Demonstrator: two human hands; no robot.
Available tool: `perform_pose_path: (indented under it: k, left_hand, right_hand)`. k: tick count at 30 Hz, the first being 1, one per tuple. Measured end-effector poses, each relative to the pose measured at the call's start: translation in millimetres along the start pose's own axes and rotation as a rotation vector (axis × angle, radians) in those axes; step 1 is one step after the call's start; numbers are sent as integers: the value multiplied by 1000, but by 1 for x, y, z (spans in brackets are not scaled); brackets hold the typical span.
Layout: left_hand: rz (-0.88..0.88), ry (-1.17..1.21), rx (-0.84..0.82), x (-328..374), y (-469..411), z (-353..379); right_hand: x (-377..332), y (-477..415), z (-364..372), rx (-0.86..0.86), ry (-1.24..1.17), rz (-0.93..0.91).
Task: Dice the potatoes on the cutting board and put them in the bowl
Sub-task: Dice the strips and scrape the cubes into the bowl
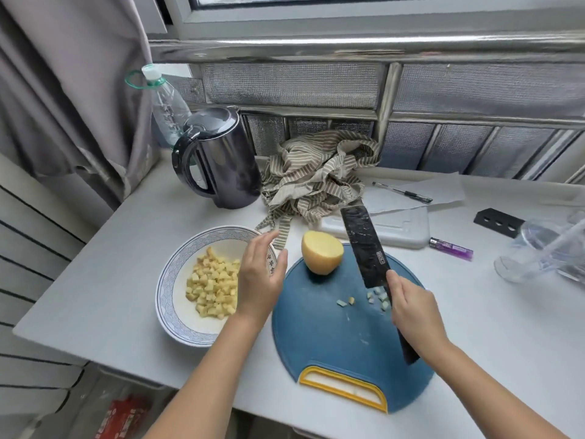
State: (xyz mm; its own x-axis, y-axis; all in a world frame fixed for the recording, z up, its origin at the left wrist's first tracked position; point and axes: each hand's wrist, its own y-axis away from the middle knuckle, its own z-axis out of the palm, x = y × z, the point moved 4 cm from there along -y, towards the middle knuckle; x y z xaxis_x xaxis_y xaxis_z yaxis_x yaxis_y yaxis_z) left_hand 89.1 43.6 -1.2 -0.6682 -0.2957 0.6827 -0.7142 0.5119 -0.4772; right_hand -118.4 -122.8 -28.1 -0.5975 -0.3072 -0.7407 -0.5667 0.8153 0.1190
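Observation:
A peeled half potato (pixel 322 256) sits at the far edge of the round blue cutting board (pixel 319 331). Several small potato dice (pixel 367 298) lie on the board beside the knife. My right hand (pixel 411 315) grips the handle of a black cleaver (pixel 364 242), whose blade points away over the board. My left hand (pixel 261 277) hovers with straight fingers over the right rim of the blue-patterned white bowl (pixel 172 280), holding nothing. The bowl holds a heap of diced potato (pixel 212 288).
A dark kettle (pixel 218 160) and a plastic bottle (pixel 164 103) stand at the back left. A striped cloth (pixel 319 175) lies behind the board, with a white tray (pixel 402 229), pen (pixel 402 192), purple lighter (pixel 451 248) and clear container (pixel 544 248) to the right.

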Motion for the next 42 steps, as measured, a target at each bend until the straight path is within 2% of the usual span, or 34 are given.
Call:
perform_pose_path:
  k: [3, 6, 9, 12, 15, 20, 26, 31, 35, 38, 42]
  left_hand:
    - [54, 68, -124, 20, 11, 33]
    - [18, 60, -347, 29, 32, 70]
    - [-137, -94, -639, 26, 50, 95]
    - [-335, -151, -771, 14, 56, 101]
    - [-429, -124, -807, 7, 56, 105]
    - [-474, -70, -827, 7, 50, 110]
    - [-503, -51, -852, 10, 47, 114]
    - [-499, -63, -888, 12, 46, 117]
    - [-501, -88, -914, 14, 46, 117]
    - [-527, -90, -916, 12, 47, 114]
    - [-559, -75, -921, 9, 49, 111]
  right_hand:
    - [44, 2, -15, 46, 68, 96]
    - [80, 9, -26, 69, 110, 194]
    - [102, 15, -29, 42, 152, 252]
    - [106, 15, -27, 30, 200, 270]
    - [102, 13, -22, -3, 393, 270]
    - [90, 2, -19, -61, 738, 184]
    - [75, -4, -7, -109, 945, 71]
    - [61, 7, 2, -129, 945, -13]
    - [44, 25, 28, -97, 856, -44]
    - [48, 30, 43, 28, 702, -92]
    - [47, 36, 48, 51, 698, -172]
